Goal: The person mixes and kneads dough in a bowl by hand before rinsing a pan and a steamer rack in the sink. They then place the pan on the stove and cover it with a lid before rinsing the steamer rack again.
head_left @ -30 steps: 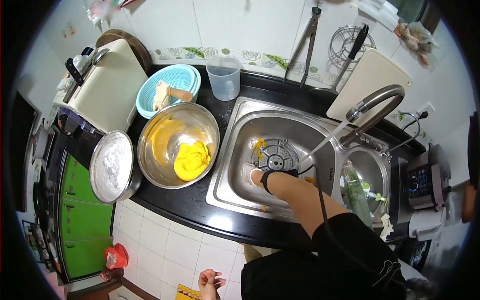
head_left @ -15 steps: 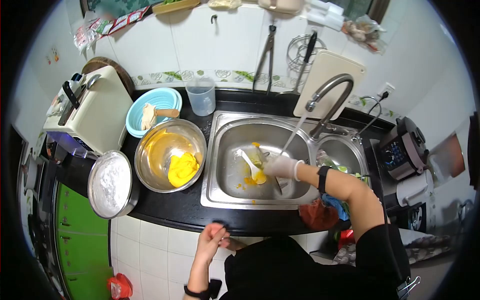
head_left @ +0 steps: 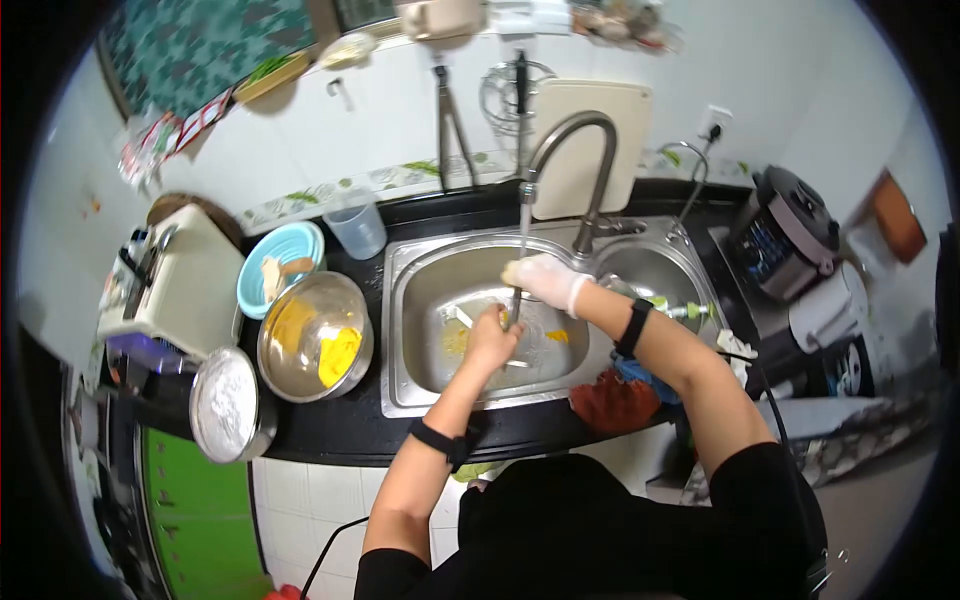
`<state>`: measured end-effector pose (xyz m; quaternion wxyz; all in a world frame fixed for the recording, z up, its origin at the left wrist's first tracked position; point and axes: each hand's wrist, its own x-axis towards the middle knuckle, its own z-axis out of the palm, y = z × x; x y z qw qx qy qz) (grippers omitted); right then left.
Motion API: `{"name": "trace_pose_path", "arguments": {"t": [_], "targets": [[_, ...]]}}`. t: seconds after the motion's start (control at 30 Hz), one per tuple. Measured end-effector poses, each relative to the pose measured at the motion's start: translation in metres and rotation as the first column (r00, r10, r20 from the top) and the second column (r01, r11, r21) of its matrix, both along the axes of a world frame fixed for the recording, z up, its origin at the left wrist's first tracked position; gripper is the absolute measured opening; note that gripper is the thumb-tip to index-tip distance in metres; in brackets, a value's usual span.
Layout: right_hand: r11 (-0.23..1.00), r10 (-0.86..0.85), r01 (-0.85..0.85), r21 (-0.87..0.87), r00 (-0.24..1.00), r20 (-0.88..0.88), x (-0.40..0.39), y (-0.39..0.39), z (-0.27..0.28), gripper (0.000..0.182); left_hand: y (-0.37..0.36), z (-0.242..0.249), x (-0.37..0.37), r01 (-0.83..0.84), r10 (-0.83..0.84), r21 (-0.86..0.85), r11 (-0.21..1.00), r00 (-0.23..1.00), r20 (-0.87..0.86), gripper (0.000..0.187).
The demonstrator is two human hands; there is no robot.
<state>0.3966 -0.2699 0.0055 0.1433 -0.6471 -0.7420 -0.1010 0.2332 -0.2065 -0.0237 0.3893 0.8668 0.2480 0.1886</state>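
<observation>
My bare left hand [head_left: 490,340] is over the steel sink [head_left: 400,350], its fingers closed on the lower end of a slender dark utensil [head_left: 516,305] whose kind I cannot make out. At the upper end, my right hand [head_left: 545,280], in a clear glove, closes its fingertips around the same utensil. Water [head_left: 525,225] runs from the tap [head_left: 528,190] onto it. Below, partly behind my left hand, a white spoon [head_left: 460,317] lies in the sink among yellow bits [head_left: 557,336].
Left of the sink stand a steel bowl [head_left: 272,350] with yellow dough [head_left: 338,357], a bowl of white flour [head_left: 223,405], a blue basket [head_left: 252,285] and a plastic jug [head_left: 357,232]. A brown cloth [head_left: 615,402] hangs over the front edge. A cooker [head_left: 783,235] stands at right.
My left hand has come up from in front of the counter into the sink and taken hold of the utensil. My right hand has risen toward the tap. The view has shifted.
</observation>
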Motion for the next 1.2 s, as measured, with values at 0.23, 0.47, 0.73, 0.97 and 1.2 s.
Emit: {"name": "trace_pose_path", "arguments": {"t": [0.23,0.47,0.73,0.97,1.2], "targets": [[0.952,-0.305,0.291,-0.095,0.929,-0.209,-0.007,-0.002,0.000,0.009,0.027,0.014,0.042,0.114,-0.036,0.369,0.922,0.976,-0.213,0.018],[0.644,-0.416,0.764,-0.036,0.311,-0.854,0.033,-0.036,-0.047,0.031,0.023,0.019,0.048,0.173,-0.145,0.479,0.860,0.985,-0.095,0.015],[0.887,-0.124,0.135,-0.442,-0.852,-0.508,0.038,-0.044,-0.126,0.020,-0.017,-0.056,0.010,0.371,-0.359,0.463,0.805,0.926,-0.116,0.047],[0.964,-0.026,0.130,-0.232,-0.821,-0.570,0.046,-0.045,-0.120,0.022,0.000,-0.070,0.009,0.450,-0.367,0.453,0.770,0.892,-0.263,0.055],[0.881,-0.023,0.424,-0.208,-0.400,-0.916,0.038,-0.039,-0.061,0.019,-0.011,-0.060,0.031,0.373,-0.297,0.336,0.865,0.920,-0.257,0.063]]}}
